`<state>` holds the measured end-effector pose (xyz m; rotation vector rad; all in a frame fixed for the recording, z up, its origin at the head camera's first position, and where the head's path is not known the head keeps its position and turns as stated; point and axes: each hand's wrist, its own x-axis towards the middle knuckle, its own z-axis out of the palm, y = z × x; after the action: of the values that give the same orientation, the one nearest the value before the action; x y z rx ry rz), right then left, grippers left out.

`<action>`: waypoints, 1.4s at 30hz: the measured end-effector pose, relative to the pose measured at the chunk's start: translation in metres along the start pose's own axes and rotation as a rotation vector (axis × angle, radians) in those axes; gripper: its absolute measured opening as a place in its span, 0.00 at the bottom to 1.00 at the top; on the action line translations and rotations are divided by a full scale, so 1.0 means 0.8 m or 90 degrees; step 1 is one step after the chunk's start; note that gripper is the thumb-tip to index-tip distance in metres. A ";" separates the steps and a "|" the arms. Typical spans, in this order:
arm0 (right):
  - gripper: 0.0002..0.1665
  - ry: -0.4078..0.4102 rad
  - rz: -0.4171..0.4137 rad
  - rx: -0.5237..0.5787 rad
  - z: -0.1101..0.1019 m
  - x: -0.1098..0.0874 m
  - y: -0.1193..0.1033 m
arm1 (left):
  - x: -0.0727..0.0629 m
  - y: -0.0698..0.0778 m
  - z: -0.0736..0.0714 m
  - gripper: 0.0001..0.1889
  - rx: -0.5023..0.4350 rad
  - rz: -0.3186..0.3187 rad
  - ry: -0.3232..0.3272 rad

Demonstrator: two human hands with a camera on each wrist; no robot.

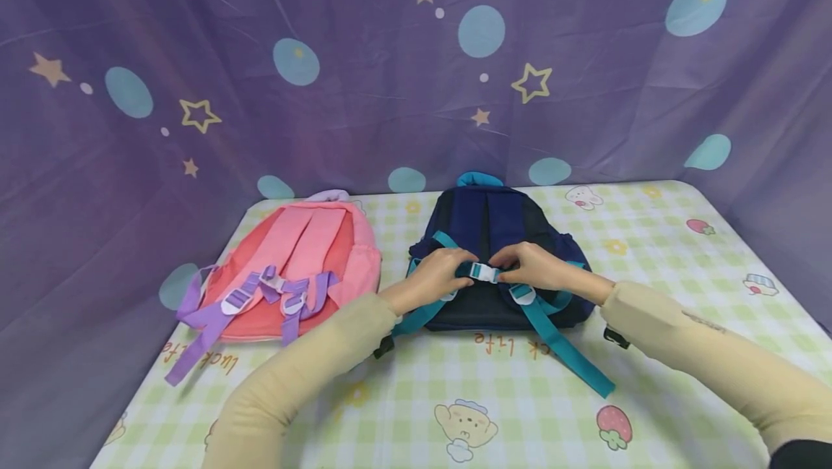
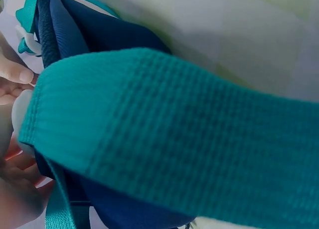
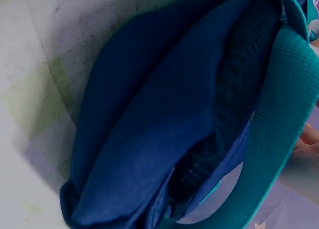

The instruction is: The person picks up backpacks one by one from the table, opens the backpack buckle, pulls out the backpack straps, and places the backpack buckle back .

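Observation:
A navy backpack (image 1: pixel 458 212) lies with its strap side up. A teal chest strap with a white side-release buckle (image 1: pixel 483 272) crosses its middle, and the buckle's two halves look joined. My left hand (image 1: pixel 438 277) pinches the buckle's left end between thumb and fingers. At the right end, my right hand (image 1: pixel 536 267) grips it with thumb and fingertips. A wide teal strap (image 2: pixel 164 129) fills most of the left wrist view and hides much of the hands. In the right wrist view, the backpack's navy side (image 3: pixel 149 94) takes up the middle, beside another teal strap (image 3: pixel 279 124).
To the left lies a pink backpack (image 1: pixel 312 238) with purple straps (image 1: pixel 201 339). Both bags rest on a table with a green checked cloth (image 1: pixel 533 397). One loose teal strap end (image 1: pixel 575 357) trails toward the front. A purple curtain (image 1: pixel 390 79) hangs behind.

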<state>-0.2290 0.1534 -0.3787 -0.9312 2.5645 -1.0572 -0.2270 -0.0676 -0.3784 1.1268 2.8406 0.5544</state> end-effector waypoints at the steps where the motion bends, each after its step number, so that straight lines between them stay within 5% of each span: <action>1: 0.17 -0.003 -0.001 -0.001 0.001 0.001 0.001 | 0.001 0.000 0.001 0.19 0.005 0.004 0.002; 20: 0.14 0.053 0.013 -0.017 0.013 0.004 -0.005 | 0.005 -0.005 0.008 0.16 -0.023 0.028 0.034; 33: 0.12 0.129 -0.018 -0.077 0.019 0.000 -0.011 | 0.003 -0.003 0.011 0.14 -0.119 0.002 0.042; 42: 0.11 0.141 -0.025 -0.125 0.016 -0.001 -0.019 | 0.005 0.000 0.011 0.14 -0.109 -0.020 0.044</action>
<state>-0.2159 0.1385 -0.3770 -0.9612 2.8871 -0.9820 -0.2282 -0.0623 -0.3859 1.0521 2.7963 0.8313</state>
